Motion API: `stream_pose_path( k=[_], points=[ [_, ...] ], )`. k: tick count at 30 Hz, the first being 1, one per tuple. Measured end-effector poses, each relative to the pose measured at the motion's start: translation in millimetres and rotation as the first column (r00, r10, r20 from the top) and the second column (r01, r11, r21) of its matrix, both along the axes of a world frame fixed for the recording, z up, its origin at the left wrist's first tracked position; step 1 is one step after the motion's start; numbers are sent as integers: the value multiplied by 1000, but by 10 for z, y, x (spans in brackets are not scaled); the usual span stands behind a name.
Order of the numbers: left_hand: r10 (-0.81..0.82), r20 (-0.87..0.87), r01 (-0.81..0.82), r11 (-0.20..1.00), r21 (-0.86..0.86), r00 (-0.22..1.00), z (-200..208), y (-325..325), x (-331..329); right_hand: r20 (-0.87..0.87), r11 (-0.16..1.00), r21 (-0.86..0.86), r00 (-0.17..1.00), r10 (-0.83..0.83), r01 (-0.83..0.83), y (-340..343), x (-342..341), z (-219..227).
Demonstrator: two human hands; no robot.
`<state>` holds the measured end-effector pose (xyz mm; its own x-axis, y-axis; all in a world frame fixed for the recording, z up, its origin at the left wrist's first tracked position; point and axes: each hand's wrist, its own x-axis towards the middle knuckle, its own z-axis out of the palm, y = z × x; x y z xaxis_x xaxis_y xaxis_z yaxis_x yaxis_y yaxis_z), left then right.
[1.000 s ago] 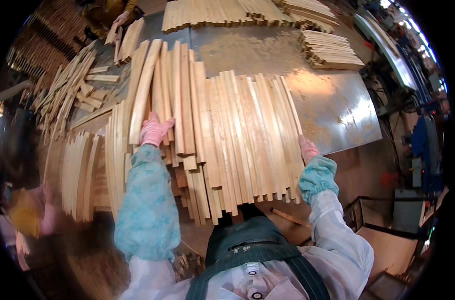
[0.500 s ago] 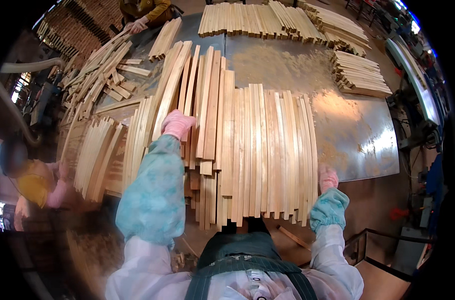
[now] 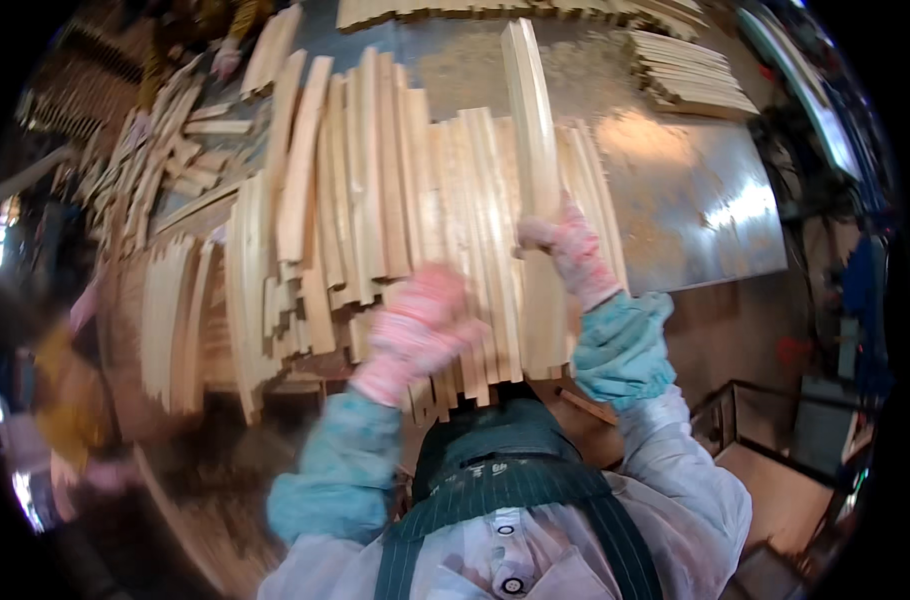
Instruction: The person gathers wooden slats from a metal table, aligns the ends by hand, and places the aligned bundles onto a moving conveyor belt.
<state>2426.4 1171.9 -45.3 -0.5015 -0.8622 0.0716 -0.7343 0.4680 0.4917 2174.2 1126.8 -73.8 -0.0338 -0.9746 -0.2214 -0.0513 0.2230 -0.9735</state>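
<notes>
A row of pale wooden slats (image 3: 405,210) lies side by side on a metal table (image 3: 695,190). My right hand (image 3: 565,245), in a pink glove, grips one long slat (image 3: 530,120) that stands raised above the row, its far end pointing away from me. My left hand (image 3: 420,330), also in a pink glove, is over the near ends of the slats, blurred by motion; whether it grips one I cannot tell. Teal sleeve covers are on both forearms.
More slat stacks (image 3: 690,75) lie at the far right and along the far edge (image 3: 455,10). Loose slats and offcuts (image 3: 175,160) are heaped at the left. Another person's gloved hand (image 3: 225,60) shows at the far left. A metal frame (image 3: 775,440) stands at my lower right.
My right hand moved from the row's near right edge up onto a long slat and lifted it. My left hand came back toward me to the near ends of the slats.
</notes>
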Motion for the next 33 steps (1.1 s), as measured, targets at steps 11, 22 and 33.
stream_pose_path(
  k=[11,22,33],
  points=[
    [733,306,-792,586,171,608,-706,-1675,2284,-401,920,327,913,-74,218,902,-2082,-1008],
    [799,240,-832,548,86,552,-448,-1592,2283,-356,929,199,906,-229,313,625,-1873,-994],
    [717,294,-771,619,150,632,-381,-1361,1757,-802,835,496,494,337,236,434,-1974,-1403]
  ],
)
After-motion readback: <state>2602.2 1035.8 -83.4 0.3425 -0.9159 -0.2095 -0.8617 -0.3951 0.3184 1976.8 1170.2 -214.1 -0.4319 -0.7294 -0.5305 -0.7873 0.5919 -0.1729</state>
